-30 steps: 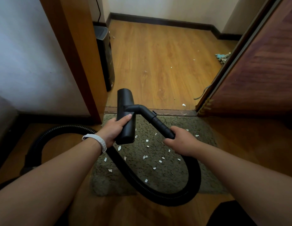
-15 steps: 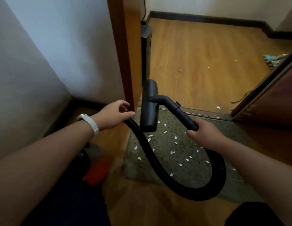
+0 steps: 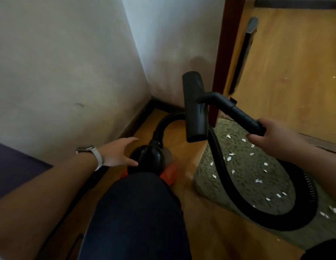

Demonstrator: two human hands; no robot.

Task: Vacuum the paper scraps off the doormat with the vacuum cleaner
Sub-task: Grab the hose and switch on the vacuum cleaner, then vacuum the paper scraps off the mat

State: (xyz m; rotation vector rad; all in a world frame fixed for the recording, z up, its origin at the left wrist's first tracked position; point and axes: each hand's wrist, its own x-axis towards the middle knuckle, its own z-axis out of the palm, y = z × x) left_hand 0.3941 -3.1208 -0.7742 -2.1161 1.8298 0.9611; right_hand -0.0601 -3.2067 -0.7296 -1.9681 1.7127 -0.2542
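Head view: we see the black-and-orange canister vacuum cleaner (image 3: pixel 147 159) on the honey-coloured wooden floor (image 3: pixel 184 147) in the corner, just beside the left edge of the shaggy olive-green doormat (image 3: pixel 257 177). Its rear is hidden behind our knee in dark trousers (image 3: pixel 137 212). Its black ribbed hose (image 3: pixel 229 188) arches up from the canister, then runs down across the doormat in a wide loop and climbs to the black plastic wand (image 3: pixel 240 115). Small white paper scraps (image 3: pixel 258 181) lie scattered over the doormat, some inside the loop of hose, some outside it. Our right hand (image 3: pixel 272 137) is wrapped firmly around the wand's lower end, holding the long black brush nozzle (image 3: pixel 195 107) up in the air, off the doormat and standing nearly on end. Our left hand (image 3: pixel 117 153), with a white-strapped wristwatch (image 3: pixel 94 154), is spread wide and holds nothing; its fingertips (image 3: pixel 134 163) are right at the canister's black dome, and we cannot tell whether they touch it. Beyond the nozzle stands a reddish-brown wooden door frame (image 3: pixel 227 53), with white walls (image 3: pixel 69 72) meeting in the corner to its left.
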